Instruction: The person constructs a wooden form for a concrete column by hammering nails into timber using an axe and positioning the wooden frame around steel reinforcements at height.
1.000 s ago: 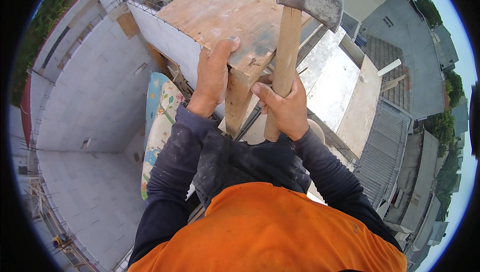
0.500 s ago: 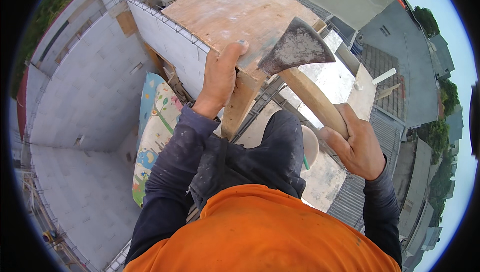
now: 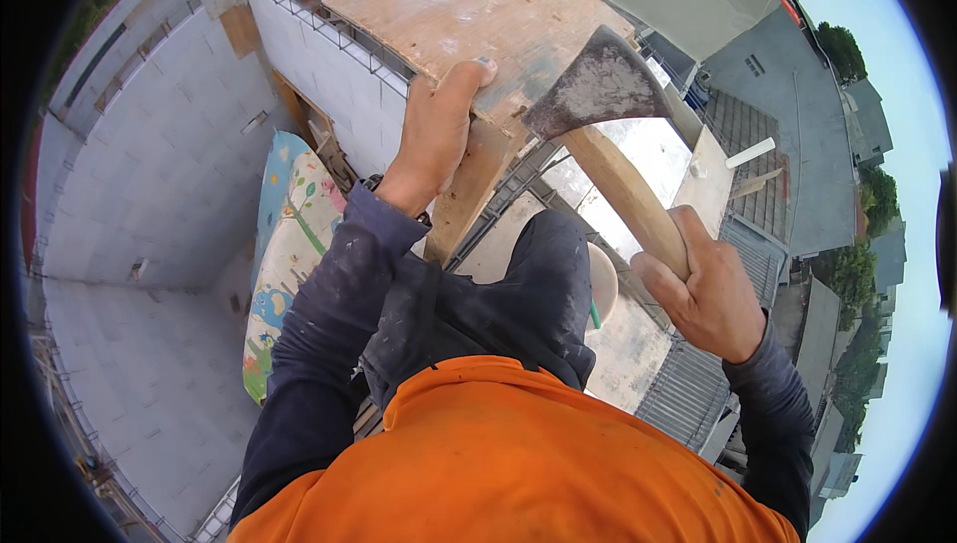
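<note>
My right hand (image 3: pixel 710 289) is closed round the wooden handle of a hatchet (image 3: pixel 626 186). Its broad, dark, worn head lies close to the near right corner of a plywood panel (image 3: pixel 469 9). At that panel's near edge, my left hand (image 3: pixel 436 134) grips the board, thumb on top and fingers hidden along the side. A wooden plank (image 3: pixel 476 189) slopes down from the panel's corner toward my knee, next to my left hand. Whether the hatchet head touches the panel cannot be made out.
At left, pale block walls (image 3: pixel 150 144) drop into a deep open space. A printed sheet (image 3: pixel 289 274) hangs beside my left arm. Steel reinforcing bars (image 3: pixel 508 189) run under the panel. A round pale bucket (image 3: pixel 603 289) stands by my knee; corrugated roofing (image 3: pixel 688 393) lies at right.
The hatchet head has shifted slightly upward, a little away from the panel's corner. My left hand keeps its hold on the panel. The whole view has shifted slightly.
</note>
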Demonstrator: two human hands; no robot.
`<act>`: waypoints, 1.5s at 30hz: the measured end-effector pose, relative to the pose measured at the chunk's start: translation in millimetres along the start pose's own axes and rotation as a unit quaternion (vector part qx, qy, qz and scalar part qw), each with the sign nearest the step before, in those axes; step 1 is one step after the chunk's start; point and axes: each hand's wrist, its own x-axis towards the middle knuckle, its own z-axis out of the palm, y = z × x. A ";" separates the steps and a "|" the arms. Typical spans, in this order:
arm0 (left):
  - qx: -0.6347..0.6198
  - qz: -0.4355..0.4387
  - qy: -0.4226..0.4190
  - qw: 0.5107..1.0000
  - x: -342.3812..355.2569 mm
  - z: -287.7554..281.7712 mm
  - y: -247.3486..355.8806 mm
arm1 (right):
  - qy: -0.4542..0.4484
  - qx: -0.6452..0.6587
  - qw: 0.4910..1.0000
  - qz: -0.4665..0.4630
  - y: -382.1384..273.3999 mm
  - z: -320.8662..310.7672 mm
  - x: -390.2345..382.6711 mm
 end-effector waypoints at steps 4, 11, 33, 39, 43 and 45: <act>-0.037 0.037 0.026 0.998 2.0 2.4 -4.4 | 0.069 0.170 0.981 0.057 -22.0 -18.3 0.4; -0.019 0.006 -0.011 1.000 2.8 -0.8 -4.4 | 0.025 0.081 0.996 0.016 -5.9 -2.6 1.5; -0.013 -0.003 0.040 0.999 2.4 -1.9 -10.8 | 0.047 0.109 0.992 0.032 -14.7 -8.7 -0.9; 0.018 0.005 -0.005 1.000 6.6 -4.0 -6.7 | 0.002 0.074 0.997 0.017 -5.1 -8.9 5.8; 0.051 0.109 0.059 0.991 14.3 -6.1 -26.2 | 0.223 0.229 0.944 -0.084 -9.2 -46.9 -6.2; 0.046 0.131 0.040 0.989 15.0 5.5 -23.8 | 0.316 0.341 0.869 -0.172 0.5 -82.2 -16.7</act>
